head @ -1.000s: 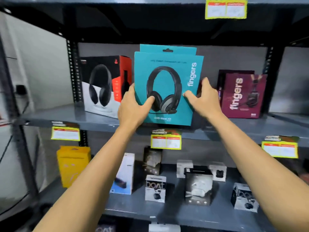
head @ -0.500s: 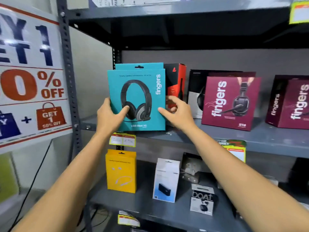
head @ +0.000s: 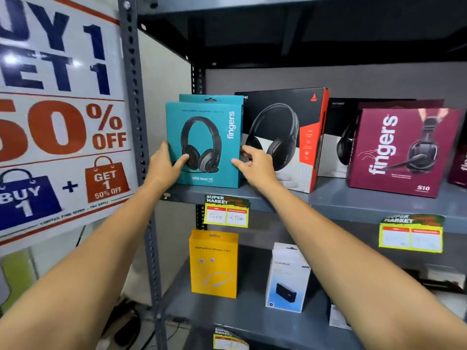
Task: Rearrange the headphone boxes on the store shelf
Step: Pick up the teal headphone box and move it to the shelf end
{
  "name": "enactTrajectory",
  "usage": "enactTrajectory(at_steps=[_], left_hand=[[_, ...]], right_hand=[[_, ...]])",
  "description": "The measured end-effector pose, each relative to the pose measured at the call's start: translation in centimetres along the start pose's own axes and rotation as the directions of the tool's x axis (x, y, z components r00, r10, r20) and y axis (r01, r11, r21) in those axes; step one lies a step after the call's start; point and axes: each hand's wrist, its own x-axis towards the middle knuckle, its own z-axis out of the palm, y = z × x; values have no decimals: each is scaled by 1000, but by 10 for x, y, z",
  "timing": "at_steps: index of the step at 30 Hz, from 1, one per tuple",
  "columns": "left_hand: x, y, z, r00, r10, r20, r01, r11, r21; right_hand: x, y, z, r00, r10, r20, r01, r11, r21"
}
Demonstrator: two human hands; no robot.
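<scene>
A teal "fingers" headphone box stands upright at the left end of the grey shelf, with a second teal box just behind it. My left hand grips its left edge, thumb on the front. My right hand touches its right edge with thumb and fingers around the side. To the right stands a black and red headphone box, then another black box partly hidden behind a maroon "fingers" box.
A grey upright post and a large sale poster are at the left. Price tags hang on the shelf edge. On the lower shelf stand a yellow box and a white box.
Both hands carried the teal boxes leftward along the shelf. They now stand at the far left end, left of the black and red box, and my view has turned left.
</scene>
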Motion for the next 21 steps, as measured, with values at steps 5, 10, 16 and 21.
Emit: enactTrajectory(at_steps=[5, 10, 16, 21], left_hand=[[-4, -8, 7, 987, 20, -159, -15, 999, 35], [-27, -2, 23, 910, -10, -415, 15, 1000, 7], [-53, 34, 55, 849, 238, -472, -152, 965, 212], [-85, 109, 119, 809, 502, -306, -474, 865, 165]], right_hand=[[-9, 3, -5, 986, 39, -161, -38, 999, 9], [-45, 11, -25, 967, 2, -253, -41, 988, -150], [-82, 39, -96, 921, -61, -386, -78, 939, -334], [-103, 74, -172, 862, -53, -503, -202, 876, -437]])
